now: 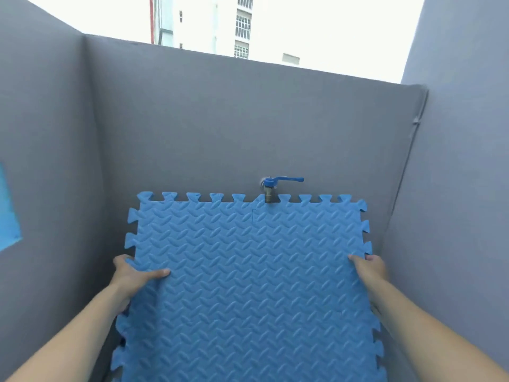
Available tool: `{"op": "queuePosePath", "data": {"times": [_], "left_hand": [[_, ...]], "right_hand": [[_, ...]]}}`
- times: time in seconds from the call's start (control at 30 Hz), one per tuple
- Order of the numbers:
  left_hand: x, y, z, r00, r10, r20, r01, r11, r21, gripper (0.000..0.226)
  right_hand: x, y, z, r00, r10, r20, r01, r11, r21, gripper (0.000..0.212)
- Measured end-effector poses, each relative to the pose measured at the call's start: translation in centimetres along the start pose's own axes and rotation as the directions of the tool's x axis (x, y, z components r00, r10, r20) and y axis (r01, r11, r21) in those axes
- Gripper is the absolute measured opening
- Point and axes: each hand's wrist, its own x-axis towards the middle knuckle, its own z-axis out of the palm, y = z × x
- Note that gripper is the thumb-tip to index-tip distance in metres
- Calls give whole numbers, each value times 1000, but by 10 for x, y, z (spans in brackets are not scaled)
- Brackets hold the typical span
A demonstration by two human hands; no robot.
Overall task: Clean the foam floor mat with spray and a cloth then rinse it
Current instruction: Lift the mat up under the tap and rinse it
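Observation:
A blue foam floor mat with a ridged pattern and puzzle-tooth edges is held up in front of me, its top edge just under a wall tap. My left hand grips the mat's left edge, thumb lying on its face. At the right edge, my right hand grips the mat with the thumb over the front. The tap has a brass body and a blue lever pointing right. No water is visible. No spray or cloth is in view.
Grey walls enclose a narrow corner on the left, back and right. A thin pipe runs down the right corner. A blue patch shows on the left wall. White buildings rise beyond the wall.

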Motion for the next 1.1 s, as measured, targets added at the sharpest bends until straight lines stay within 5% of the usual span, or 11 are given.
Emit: {"op": "queuePosePath", "data": {"times": [0.13, 0.2, 0.27, 0.37, 0.53, 0.8, 1.1], "left_hand": [[8, -1, 25, 999, 48, -6, -48, 999, 9, 101], [12, -3, 35, 999, 51, -18, -50, 999, 17, 98], [14, -5, 38, 999, 46, -18, -45, 998, 42, 98], [18, -7, 38, 1000, 14, 13, -15, 993, 120, 106], [16, -1, 46, 987, 145, -67, -75, 792, 606, 109], [24, -21, 51, 934, 357, 17, -340, 874, 347, 113], [27, -20, 54, 942, 333, 34, -319, 862, 394, 98]], "right_hand": [[-44, -75, 11, 999, 33, -27, -39, 960, -278, 72], [-60, -115, 23, 978, -210, -12, 198, 940, -279, 77], [-69, -155, 35, 861, -499, 99, 506, 819, -271, 74], [-69, -201, 51, 666, -689, 287, 741, 569, -356, 69], [-74, -214, 59, 598, -740, 307, 771, 429, -470, 31], [-81, -215, 70, 627, -758, 182, 704, 451, -548, 29], [-89, -209, 74, 605, -790, 100, 680, 448, -580, 34]]}}
